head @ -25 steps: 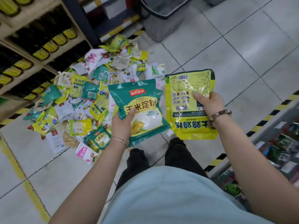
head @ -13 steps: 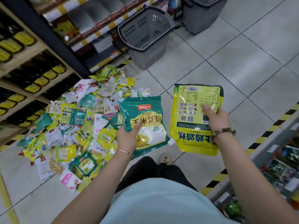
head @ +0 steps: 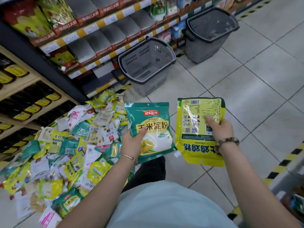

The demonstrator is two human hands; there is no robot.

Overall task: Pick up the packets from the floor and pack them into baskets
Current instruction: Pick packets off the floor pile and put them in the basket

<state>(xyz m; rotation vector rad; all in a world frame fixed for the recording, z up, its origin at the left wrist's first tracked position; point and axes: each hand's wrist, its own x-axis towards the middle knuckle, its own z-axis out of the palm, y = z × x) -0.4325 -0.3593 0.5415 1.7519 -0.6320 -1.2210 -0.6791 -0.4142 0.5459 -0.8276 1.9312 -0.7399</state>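
Left hand (head: 131,143) raised, grip holding green packet (head: 152,122); right hand (head: 220,131) alongside, grip holding yellow packet (head: 194,145). Packet pile (head: 65,153) on floor (head: 246,89) left; grey basket (head: 148,87) ahead, second basket (head: 205,46) beyond.

A grocery shop aisle: far shelves (head: 92,46) stocked with boxed goods behind yellow-and-white price strips (head: 105,22), dark bottles (head: 37,102) racked at left, two grey shopping baskets (head: 148,87) standing on the tiled floor (head: 246,83).

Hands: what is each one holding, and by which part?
The left hand grips the green packet at its lower left edge; the right hand grips the yellow packet at its right edge.
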